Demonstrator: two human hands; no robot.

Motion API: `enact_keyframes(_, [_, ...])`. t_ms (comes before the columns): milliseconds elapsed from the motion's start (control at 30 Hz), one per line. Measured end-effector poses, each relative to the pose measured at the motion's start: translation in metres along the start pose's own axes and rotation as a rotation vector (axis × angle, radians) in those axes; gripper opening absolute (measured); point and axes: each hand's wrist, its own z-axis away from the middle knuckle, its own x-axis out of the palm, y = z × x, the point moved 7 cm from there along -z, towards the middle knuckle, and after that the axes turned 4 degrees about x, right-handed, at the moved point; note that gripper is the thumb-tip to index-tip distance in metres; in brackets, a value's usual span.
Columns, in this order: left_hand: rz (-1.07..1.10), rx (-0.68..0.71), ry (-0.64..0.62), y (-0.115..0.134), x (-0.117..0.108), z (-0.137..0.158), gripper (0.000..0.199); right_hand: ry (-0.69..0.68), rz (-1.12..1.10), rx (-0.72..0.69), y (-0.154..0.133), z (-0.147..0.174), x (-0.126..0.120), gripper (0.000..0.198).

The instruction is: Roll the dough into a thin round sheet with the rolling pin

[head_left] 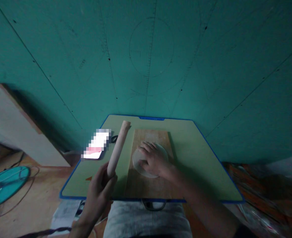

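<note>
A plain wooden rolling pin (118, 148) is gripped near its lower end by my left hand (100, 186). It tilts up and away, to the left of the cutting board. My right hand (154, 160) lies on a thin, pale round of dough (137, 164), fingers spread and palm down. The hand hides much of the dough's middle and right part. Beneath the dough is a wooden cutting board (146, 190), set lengthwise on a small pale-green table (198, 155) with a blue rim.
A lit phone (96, 145) lies at the table's left, near a small black ring-shaped object (114, 139). A green wall (151, 59) stands right behind the table. To the left, a white panel (31, 132) leans, and cables cross the floor.
</note>
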Motion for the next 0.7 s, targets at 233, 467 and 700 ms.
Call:
enact_keyframes(233, [-0.458,0.39,-0.416,0.025,0.02,-0.009,0.021,0.398,-0.422,0.152,0.043,0.07,-0.044,0.039])
enact_keyframes(467, [-0.812,0.824,-0.582,0.063,0.081,-0.003,0.021,0.481,-0.297,0.182,0.036,0.121,-0.055,0.033])
enact_keyframes(700, [-0.828,0.841,-0.411,0.057,0.108,0.008,0.048,0.24,0.104,0.24,0.018,0.105,-0.032,0.039])
